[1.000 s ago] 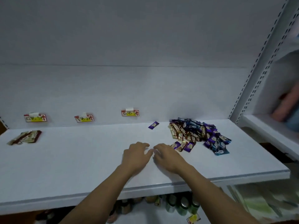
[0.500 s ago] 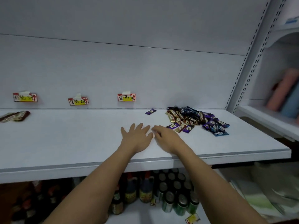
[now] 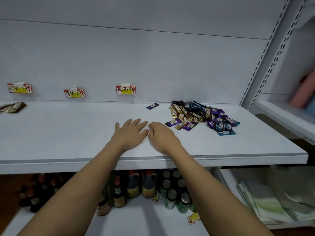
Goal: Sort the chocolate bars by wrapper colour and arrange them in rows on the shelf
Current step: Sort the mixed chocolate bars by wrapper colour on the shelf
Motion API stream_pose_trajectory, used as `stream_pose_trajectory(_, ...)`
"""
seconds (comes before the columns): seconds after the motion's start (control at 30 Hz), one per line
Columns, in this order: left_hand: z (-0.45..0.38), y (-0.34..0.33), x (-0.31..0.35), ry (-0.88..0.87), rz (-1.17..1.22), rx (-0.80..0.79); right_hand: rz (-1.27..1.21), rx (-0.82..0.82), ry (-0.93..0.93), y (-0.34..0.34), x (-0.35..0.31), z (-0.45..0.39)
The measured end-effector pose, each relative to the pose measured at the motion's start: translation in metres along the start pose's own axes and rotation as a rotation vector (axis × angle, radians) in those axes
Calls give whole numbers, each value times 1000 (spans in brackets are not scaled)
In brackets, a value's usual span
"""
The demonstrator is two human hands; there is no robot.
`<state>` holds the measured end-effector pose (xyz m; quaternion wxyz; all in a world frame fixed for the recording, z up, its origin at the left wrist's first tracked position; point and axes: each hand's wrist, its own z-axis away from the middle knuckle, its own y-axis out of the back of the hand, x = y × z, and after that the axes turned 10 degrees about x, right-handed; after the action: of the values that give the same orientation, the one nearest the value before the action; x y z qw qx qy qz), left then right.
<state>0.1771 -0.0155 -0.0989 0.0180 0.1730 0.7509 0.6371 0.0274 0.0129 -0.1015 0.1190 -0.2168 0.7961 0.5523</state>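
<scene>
A mixed pile of chocolate bars point(image 3: 202, 114) in purple, gold-brown and blue wrappers lies at the right of the white shelf point(image 3: 68, 133). One purple bar point(image 3: 152, 106) lies alone near the back wall. A few brown bars point(image 3: 14, 107) lie at the far left. My left hand point(image 3: 130, 133) rests flat on the shelf with fingers spread, holding nothing. My right hand point(image 3: 161, 136) lies beside it, thumbs almost touching, fingers loosely curled and empty, just left of the pile.
Three handwritten price tags point(image 3: 125, 89) point(image 3: 74, 93) point(image 3: 19, 88) hang on the back wall. Below the shelf stand sauce bottles point(image 3: 148, 184) and cans point(image 3: 172, 195). A perforated upright point(image 3: 265, 53) bounds the shelf on the right, with a neighbouring shelf point(image 3: 286, 116) beyond.
The view has tilted downward, showing more of the lower shelf. My left hand's fingers have spread flat; both hands stay in the same spot on the shelf.
</scene>
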Motion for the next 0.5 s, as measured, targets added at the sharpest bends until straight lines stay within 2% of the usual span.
stream_pose_trajectory(0.3,9,1,2,47,22,4,81,-42,109,17,-11,11)
stream_pose_trajectory(0.43,5,3,3,62,22,13,38,-41,30,14,-7,6)
stream_pose_trajectory(0.5,3,3,4,79,37,34,-7,-74,57,16,-1,4)
